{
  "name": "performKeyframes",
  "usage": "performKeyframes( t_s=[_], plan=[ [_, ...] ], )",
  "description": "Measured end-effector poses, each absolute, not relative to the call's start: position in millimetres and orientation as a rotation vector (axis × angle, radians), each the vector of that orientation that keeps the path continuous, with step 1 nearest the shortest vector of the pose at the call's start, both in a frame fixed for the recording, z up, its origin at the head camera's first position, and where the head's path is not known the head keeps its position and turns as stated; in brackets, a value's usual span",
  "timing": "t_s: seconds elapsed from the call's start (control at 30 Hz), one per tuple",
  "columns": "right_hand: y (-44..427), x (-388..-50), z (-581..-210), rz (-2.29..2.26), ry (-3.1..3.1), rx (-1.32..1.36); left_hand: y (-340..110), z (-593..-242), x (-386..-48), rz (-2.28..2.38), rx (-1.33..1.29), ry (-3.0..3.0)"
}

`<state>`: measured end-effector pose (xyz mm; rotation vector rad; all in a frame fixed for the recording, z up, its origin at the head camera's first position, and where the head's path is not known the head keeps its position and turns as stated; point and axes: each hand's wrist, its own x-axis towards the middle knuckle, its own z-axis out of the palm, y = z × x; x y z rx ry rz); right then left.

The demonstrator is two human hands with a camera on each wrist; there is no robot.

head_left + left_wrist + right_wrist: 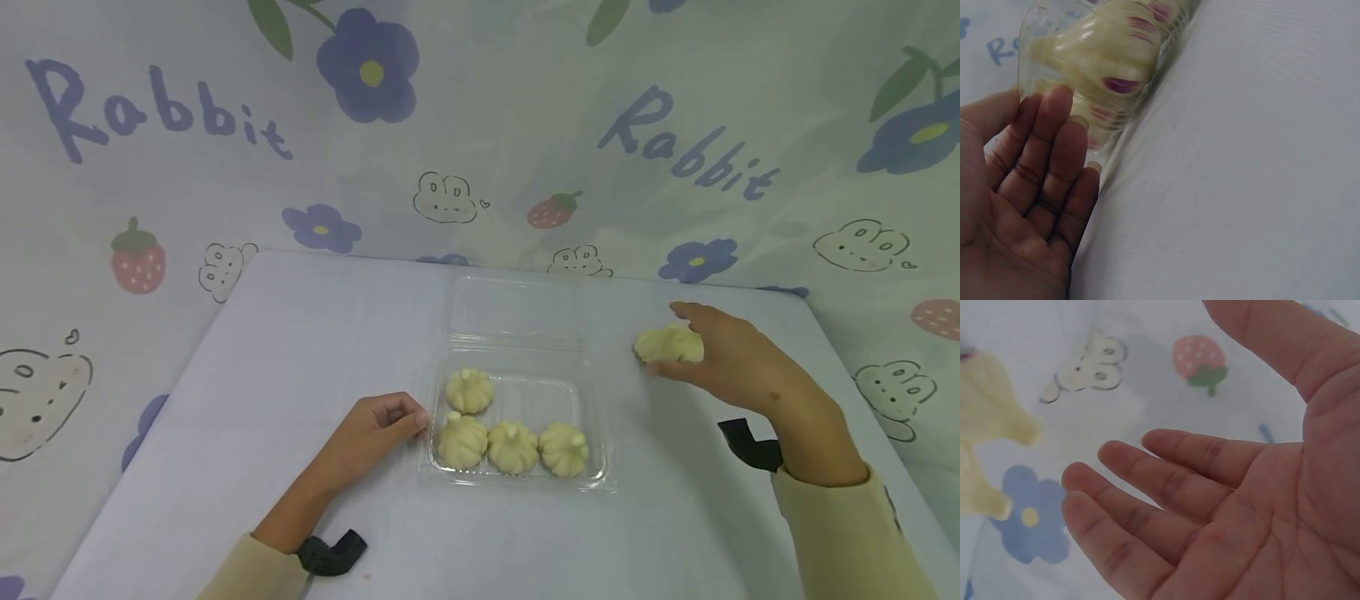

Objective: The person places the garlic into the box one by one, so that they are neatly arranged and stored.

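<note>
A clear plastic box lies with its lid folded back. Inside are several pale garlic bulbs: one at the back left and a row along the front. My left hand pinches the box's left edge between thumb and fingers; the left wrist view shows the hand close up beside bulbs with purple patches. To the right of the box, my right hand reaches over garlic with thumb and fingers spread. In the right wrist view, a gap separates that hand from two bulbs.
A white table carries everything. Behind it and at its sides hangs a printed cloth with flowers, strawberries and rabbits. Black curved pieces sit by the left wrist and right wrist.
</note>
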<state>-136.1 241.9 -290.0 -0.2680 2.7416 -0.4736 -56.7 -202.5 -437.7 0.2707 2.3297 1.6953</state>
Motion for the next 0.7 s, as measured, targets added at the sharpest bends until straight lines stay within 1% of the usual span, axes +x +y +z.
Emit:
performKeyframes(
  t_s=[0.37, 0.7],
  plan=[
    [267.3, -166.7, -323.1, -0.491, 2.677, -0.211, -203.5, -438.6, -57.2, 1.691, 0.271, 2.329],
    [271.2, -178.6, -346.3, -0.500, 2.711, -0.165, -203.1, -440.2, -57.8, 1.725, 0.298, 2.311]
  ],
)
